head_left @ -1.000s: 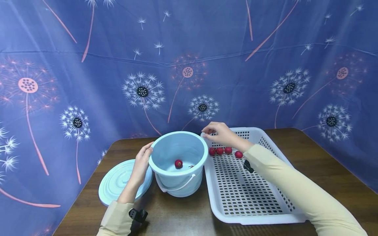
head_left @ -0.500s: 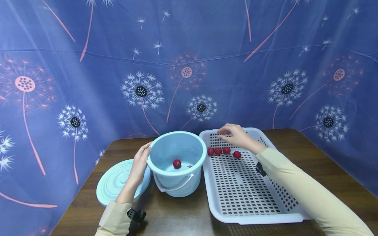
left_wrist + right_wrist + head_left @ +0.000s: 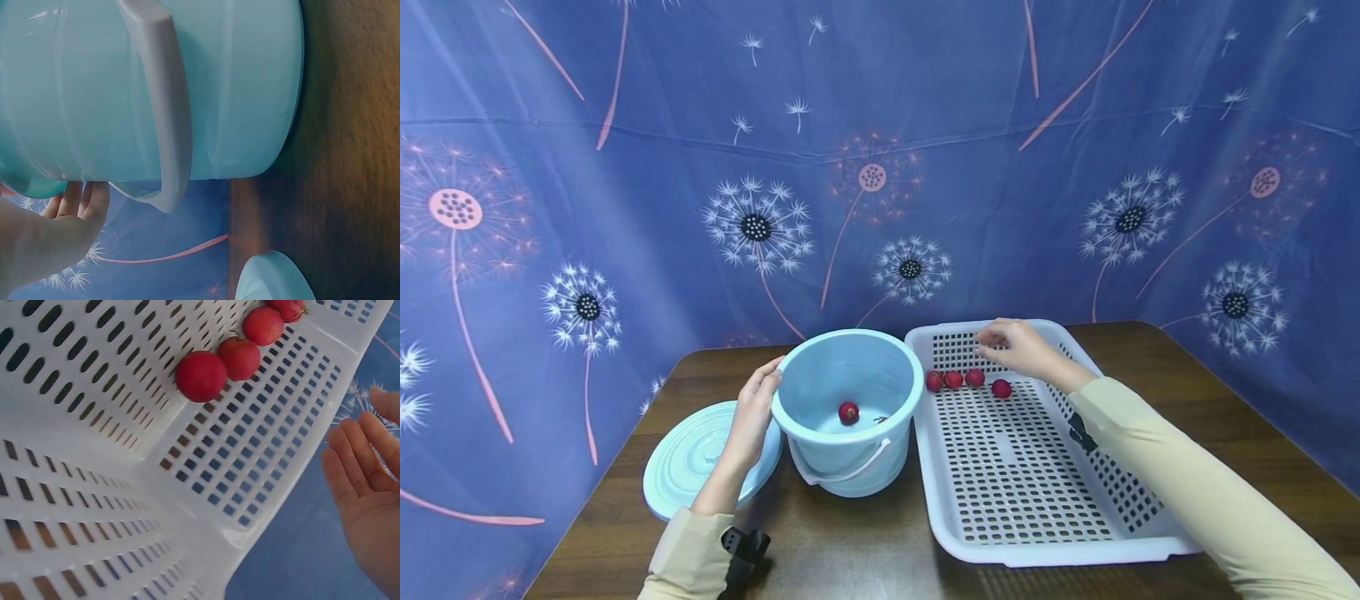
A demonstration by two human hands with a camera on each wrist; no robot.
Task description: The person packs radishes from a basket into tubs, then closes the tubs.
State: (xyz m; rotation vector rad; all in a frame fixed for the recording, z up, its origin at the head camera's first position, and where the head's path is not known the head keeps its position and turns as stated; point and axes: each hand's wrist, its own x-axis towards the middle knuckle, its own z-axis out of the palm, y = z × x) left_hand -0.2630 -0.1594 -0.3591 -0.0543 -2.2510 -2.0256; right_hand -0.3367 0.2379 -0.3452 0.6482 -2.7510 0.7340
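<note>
My left hand (image 3: 756, 406) holds the light-blue bucket (image 3: 853, 467) at the left of its rim, fingers against the outer wall. The bucket stands upright, with one red radish (image 3: 848, 413) and a small reddish scrap (image 3: 881, 419) on its bottom. My right hand (image 3: 1018, 347) hovers over the far end of the white plastic basket (image 3: 929, 492), fingers loosely bent and nothing between them. Several radishes sit in that basket below and left of the hand; the right wrist view shows a nearer radish (image 3: 201, 376) at the end of their row.
A light-blue lid (image 3: 688, 454) lies flat on the brown wooden table (image 3: 850, 550), left of the bucket and partly behind the left forearm. The bucket's white handle (image 3: 169, 112) hangs down its near side. A blue dandelion-print cloth (image 3: 1000, 208) hangs behind the table.
My right hand has moved right, from beside the bucket's rim to over the basket's far end. My left hand stays at the bucket. The head view has shifted slightly.
</note>
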